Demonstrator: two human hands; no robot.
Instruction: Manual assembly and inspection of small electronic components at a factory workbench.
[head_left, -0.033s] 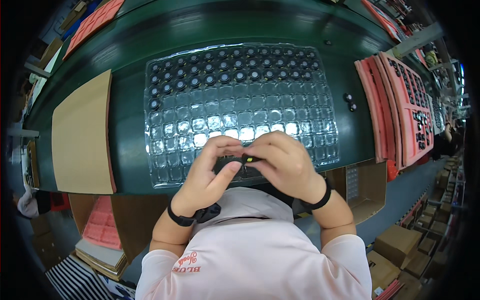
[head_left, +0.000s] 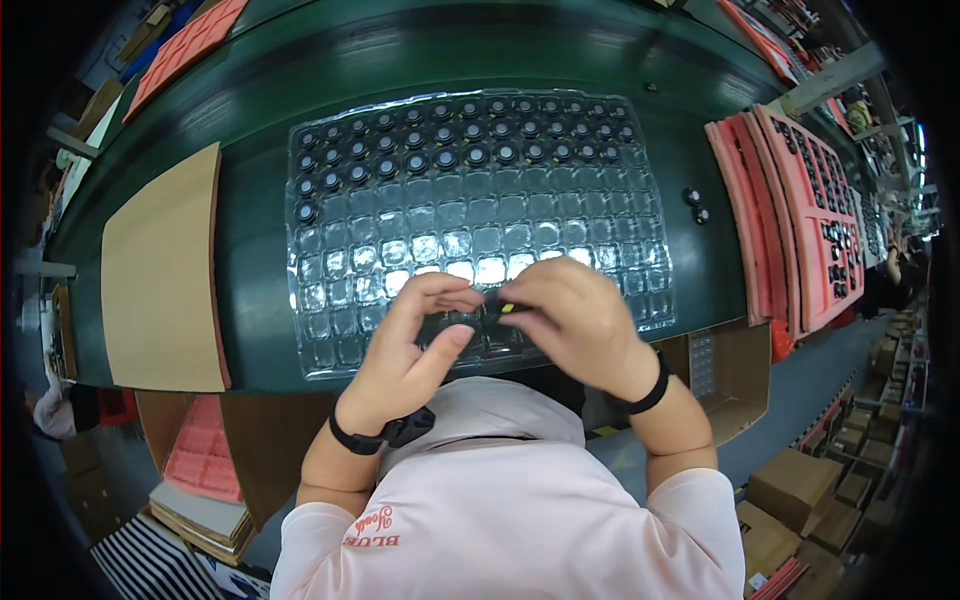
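Note:
Over the near edge of a clear plastic blister tray (head_left: 330, 378), my right hand (head_left: 580, 315) pinches a small black part (head_left: 508, 308) with a yellow mark between thumb and fingers. To its left my left hand (head_left: 405, 345) is open, curved, its thumb apart from the fingers and nothing seen between them. The far rows of the tray's pockets hold several round black parts (head_left: 446, 158) with pale grey tops. The pockets nearer my hands look bare.
The tray lies on a green work surface (head_left: 262, 200). A brown cardboard sheet (head_left: 160, 270) is at left. At right stand pink foam trays (head_left: 790, 215) with black parts, and a few loose black parts (head_left: 697, 205) lie beside them. Cardboard boxes (head_left: 800, 485) stand lower right.
My left fingertips have come away from the small black part. The right hand has shifted slightly and tilted, still pinching it.

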